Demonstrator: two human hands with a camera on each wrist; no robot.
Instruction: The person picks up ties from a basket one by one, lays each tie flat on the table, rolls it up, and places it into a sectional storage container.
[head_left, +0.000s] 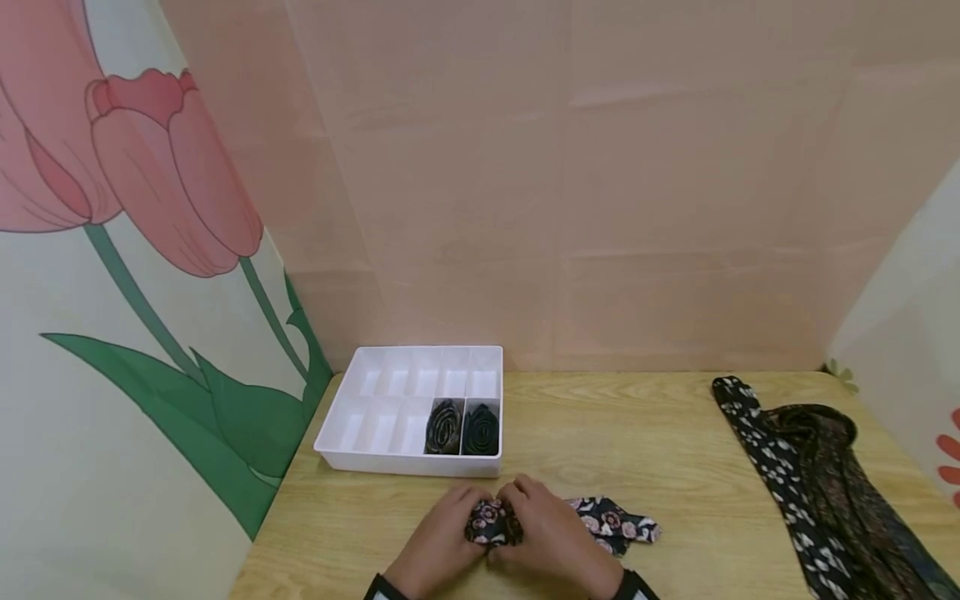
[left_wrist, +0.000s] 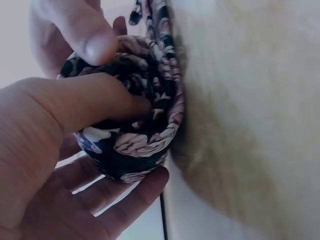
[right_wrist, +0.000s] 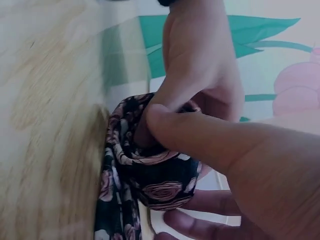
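Note:
A dark necktie with pink and white flowers [head_left: 491, 518] is partly rolled up near the front of the table. My left hand [head_left: 447, 533] grips one side of the roll, its thumb pushed into the coil in the left wrist view. From the other side my right hand [head_left: 551, 537] holds the same roll, thumb [right_wrist: 175, 127] at the coil's opening. The loose tail [head_left: 615, 523] of this tie lies flat on the wood to the right. In the left wrist view the spiral of the rolled tie [left_wrist: 142, 145] shows, standing on its edge.
Behind my hands a white divided tray [head_left: 408, 463] stands at the table's left. Two of its front right compartments hold a dark brownish rolled tie [head_left: 444, 427] and a dark green rolled tie [head_left: 481, 430]. Several unrolled ties [head_left: 795, 475] lie along the right side of the wooden table.

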